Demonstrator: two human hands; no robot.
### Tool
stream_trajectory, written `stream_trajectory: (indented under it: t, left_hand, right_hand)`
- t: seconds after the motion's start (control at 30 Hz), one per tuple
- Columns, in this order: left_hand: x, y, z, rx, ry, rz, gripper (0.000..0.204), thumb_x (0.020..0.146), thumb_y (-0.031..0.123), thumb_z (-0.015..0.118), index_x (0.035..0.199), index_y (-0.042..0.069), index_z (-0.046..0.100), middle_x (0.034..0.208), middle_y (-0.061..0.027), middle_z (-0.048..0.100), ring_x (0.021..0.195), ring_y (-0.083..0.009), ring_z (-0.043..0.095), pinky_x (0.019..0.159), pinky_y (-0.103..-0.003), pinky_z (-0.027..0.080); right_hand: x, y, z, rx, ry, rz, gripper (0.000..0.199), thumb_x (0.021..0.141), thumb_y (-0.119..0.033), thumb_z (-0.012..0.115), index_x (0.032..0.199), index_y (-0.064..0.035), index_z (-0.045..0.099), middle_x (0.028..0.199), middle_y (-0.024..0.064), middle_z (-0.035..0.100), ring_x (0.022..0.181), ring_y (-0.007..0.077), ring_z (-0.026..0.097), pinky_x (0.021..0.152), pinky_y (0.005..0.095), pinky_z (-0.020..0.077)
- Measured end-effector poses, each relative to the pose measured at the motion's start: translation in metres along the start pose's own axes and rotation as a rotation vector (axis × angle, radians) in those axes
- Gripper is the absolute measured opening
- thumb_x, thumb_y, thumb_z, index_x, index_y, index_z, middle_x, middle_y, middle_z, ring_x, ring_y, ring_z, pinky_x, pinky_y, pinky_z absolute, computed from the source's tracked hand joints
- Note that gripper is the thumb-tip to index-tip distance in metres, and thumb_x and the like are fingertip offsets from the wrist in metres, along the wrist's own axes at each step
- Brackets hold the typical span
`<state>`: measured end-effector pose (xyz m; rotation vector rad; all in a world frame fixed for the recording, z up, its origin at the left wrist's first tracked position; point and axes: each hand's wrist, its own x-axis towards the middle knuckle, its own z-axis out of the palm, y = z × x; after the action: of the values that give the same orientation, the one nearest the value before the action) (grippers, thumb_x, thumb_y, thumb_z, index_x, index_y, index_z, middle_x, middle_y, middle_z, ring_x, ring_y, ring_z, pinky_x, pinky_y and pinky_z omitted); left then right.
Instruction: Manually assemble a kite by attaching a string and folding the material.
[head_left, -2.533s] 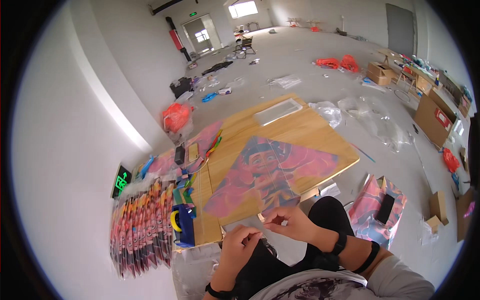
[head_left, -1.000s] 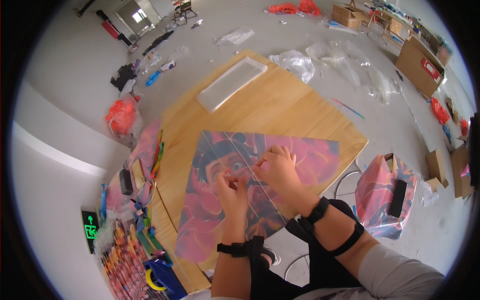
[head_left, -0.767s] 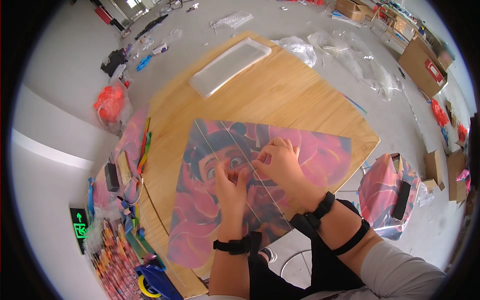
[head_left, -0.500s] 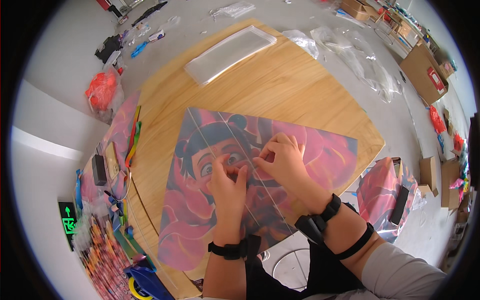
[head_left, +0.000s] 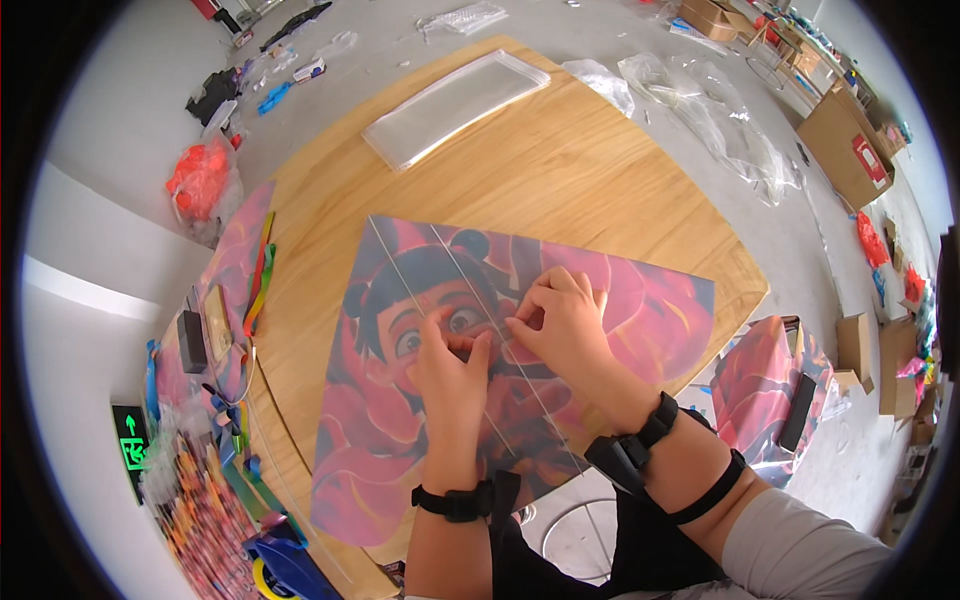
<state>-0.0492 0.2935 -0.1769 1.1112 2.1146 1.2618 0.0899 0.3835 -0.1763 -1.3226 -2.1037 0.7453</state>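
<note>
A large printed sheet, shaped like a kite sail with a cartoon face on pink swirls, lies across the table in front of me. Two thin pale rods run slantwise over it, one long rod and another rod to its left. My left hand is over the face, thumb and forefinger curled toward each other. Close to the long rod, my right hand has its fingertips pinched together. Whatever either pinch holds is too small or hidden to make out. Black straps circle both wrists.
On the wooden table, a stack of clear plastic sleeves lies at the far side. Coloured ribbons, a black box and a blue tape dispenser are at left. Cardboard boxes and plastic film are on the floor.
Almost nothing differs. Both hands keep their pinched poses over the sheet, and the view has shifted very slightly.
</note>
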Motion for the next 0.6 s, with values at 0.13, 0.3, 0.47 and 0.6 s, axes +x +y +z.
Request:
stream_trajectory:
  t: [0.13, 0.3, 0.47, 0.6]
  left_hand:
    - [-0.001, 0.01, -0.002, -0.029, -0.004, -0.083, 0.052, 0.084, 0.01, 0.076, 0.131, 0.004, 0.055, 0.075, -0.0054, 0.068, 0.07, -0.0167, 0.066, 0.069, -0.031, 0.05]
    - [-0.001, 0.007, -0.001, 0.048, 0.018, 0.018, 0.054, 0.084, 0.007, 0.077, 0.132, 0.002, 0.052, 0.074, -0.0061, 0.067, 0.067, -0.0124, 0.065, 0.063, -0.028, 0.049]
    - [-0.003, 0.007, 0.002, 0.123, 0.04, 0.064, 0.052, 0.083, 0.008, 0.077, 0.13, 0.004, 0.055, 0.074, -0.0061, 0.068, 0.066, -0.0138, 0.065, 0.066, -0.029, 0.05]
    - [-0.003, 0.005, 0.005, 0.182, 0.078, 0.148, 0.044, 0.083, 0.009, 0.077, 0.123, 0.006, 0.059, 0.072, -0.005, 0.065, 0.066, -0.0134, 0.063, 0.064, -0.029, 0.048]
  right_hand:
    - [0.0, 0.0, 0.0, 0.017, -0.007, 0.006, 0.018, 0.073, -0.019, 0.083, 0.069, -0.0114, 0.068, 0.1, -0.0002, 0.058, 0.105, 0.0281, 0.051, 0.096, 0.0573, 0.0352]
    - [-0.001, -0.002, 0.001, -0.008, 0.007, -0.019, 0.018, 0.073, -0.021, 0.083, 0.07, -0.0119, 0.068, 0.099, 0.0003, 0.057, 0.104, 0.0278, 0.051, 0.093, 0.055, 0.0354]
    - [-0.001, -0.001, 0.003, -0.033, 0.008, -0.026, 0.018, 0.072, -0.021, 0.083, 0.07, -0.0128, 0.067, 0.102, 0.0007, 0.056, 0.105, 0.0281, 0.05, 0.093, 0.0535, 0.0354]
    - [-0.002, -0.004, -0.002, -0.103, 0.002, -0.035, 0.018, 0.074, -0.021, 0.082, 0.08, -0.0139, 0.066, 0.106, 0.0023, 0.054, 0.106, 0.0291, 0.049, 0.094, 0.0535, 0.0359]
